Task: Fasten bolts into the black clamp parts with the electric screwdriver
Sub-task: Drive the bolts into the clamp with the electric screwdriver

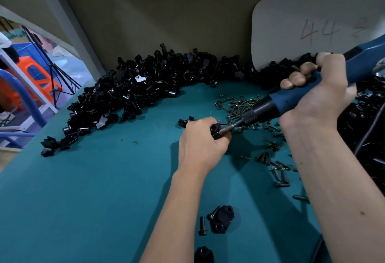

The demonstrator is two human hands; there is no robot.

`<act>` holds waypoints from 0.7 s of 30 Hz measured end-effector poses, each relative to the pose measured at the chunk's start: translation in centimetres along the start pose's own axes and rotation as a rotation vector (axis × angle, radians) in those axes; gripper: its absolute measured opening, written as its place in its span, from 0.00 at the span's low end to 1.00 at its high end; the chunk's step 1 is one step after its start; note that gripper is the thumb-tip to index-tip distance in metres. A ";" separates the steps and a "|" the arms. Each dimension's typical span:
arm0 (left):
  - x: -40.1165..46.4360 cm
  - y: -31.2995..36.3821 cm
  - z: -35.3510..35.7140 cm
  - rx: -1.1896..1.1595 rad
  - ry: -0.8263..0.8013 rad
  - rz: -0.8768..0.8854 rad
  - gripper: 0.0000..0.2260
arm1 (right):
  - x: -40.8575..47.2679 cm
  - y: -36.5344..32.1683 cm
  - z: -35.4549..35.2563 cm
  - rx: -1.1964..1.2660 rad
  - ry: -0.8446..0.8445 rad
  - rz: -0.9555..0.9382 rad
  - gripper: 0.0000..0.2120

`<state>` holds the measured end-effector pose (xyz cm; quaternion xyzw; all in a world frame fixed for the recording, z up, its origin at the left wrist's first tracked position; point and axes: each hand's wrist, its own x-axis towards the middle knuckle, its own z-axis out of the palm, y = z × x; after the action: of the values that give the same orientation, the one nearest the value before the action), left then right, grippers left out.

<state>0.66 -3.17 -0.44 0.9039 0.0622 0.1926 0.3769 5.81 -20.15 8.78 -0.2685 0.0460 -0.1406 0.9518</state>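
On the teal bench mat (pixel 104 179), a small black clamp part (pixel 215 132) is being gripped by the left hand (pixel 200 143). The blue-and-black electric screwdriver (pixel 281 101) is being clasped by the right hand (pixel 316 93), its bit being pressed into the part. Loose dark bolts (pixel 239 106) are lying just beside.

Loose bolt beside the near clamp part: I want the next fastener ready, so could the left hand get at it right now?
Probably not yet: the left hand grips the clamp part under the screwdriver. The bolt itself lies uncovered.
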 end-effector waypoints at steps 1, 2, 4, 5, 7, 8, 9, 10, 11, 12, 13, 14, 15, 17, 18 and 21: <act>0.1 0.1 0.0 -0.035 -0.002 0.029 0.12 | 0.2 -0.3 -0.3 -0.005 -0.028 0.043 0.08; 0.3 0.2 0.0 -0.108 -0.013 0.066 0.11 | 0.4 -0.5 -0.4 0.019 -0.019 0.066 0.08; 0.5 0.6 -0.2 -0.289 -0.005 0.112 0.10 | 0.5 -0.9 -0.7 0.149 0.001 0.091 0.10; 0.6 0.6 -0.4 -0.393 0.028 0.091 0.11 | 0.6 -1.0 -0.9 0.208 0.002 0.120 0.12; 0.9 0.6 -0.8 -0.641 0.107 -0.074 0.14 | 0.9 -1.2 -1.2 0.168 0.013 0.139 0.10; 1.0 0.4 -1.1 -0.761 0.131 -0.196 0.15 | 0.9 -1.0 -1.4 0.081 0.018 0.143 0.10; 1.2 0.3 -1.3 -0.871 0.134 -0.313 0.14 | 1.0 -0.7 -1.5 -0.014 0.024 0.147 0.11; 1.2 0.1 -1.6 -0.974 0.117 -0.406 0.13 | 0.9 -0.2 -1.5 -0.118 0.031 0.142 0.12; 1.3 0.0 -1.9 -1.073 0.085 -0.472 0.13 | 0.8 0.5 -1.5 -0.212 0.032 0.138 0.13; 1.4 0.0 -2.1 -1.169 0.047 -0.520 0.14 | 0.7 1.1 -1.5 -0.297 0.026 0.142 0.14; 1.4 0.0 -2.4 -1.260 0.013 -0.561 0.15 | 0.5 1.7 -1.5 -0.365 0.009 0.162 0.15; 1.5 0.0 -2.6 -1.342 -0.013 -0.596 0.16 | 0.3 2.3 -1.7 -0.424 -0.019 0.198 0.15; 1.5 0.0 -2.7 -1.410 -0.034 -0.623 0.17 | 0.2 3.0 -1.9 -0.470 -0.049 0.246 0.15; 1.5 0.0 -2.8 -1.495 -0.072 -0.650 0.18 | 0.0 4.3 -2.4 -0.586 -0.084 0.301 0.15; 1.4 0.1 -2.8 -1.510 -0.090 -0.652 0.18 | -0.1 4.9 -2.6 -0.680 -0.099 0.287 0.16; 1.4 0.1 -2.8 -1.507 -0.122 -0.640 0.21 | -0.2 6.2 -3.2 -0.984 -0.183 0.177 0.15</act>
<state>0.88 -1.04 1.82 0.3555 0.1504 0.0163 0.9224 6.60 -16.61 2.79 -0.6916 0.0457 0.0033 0.7209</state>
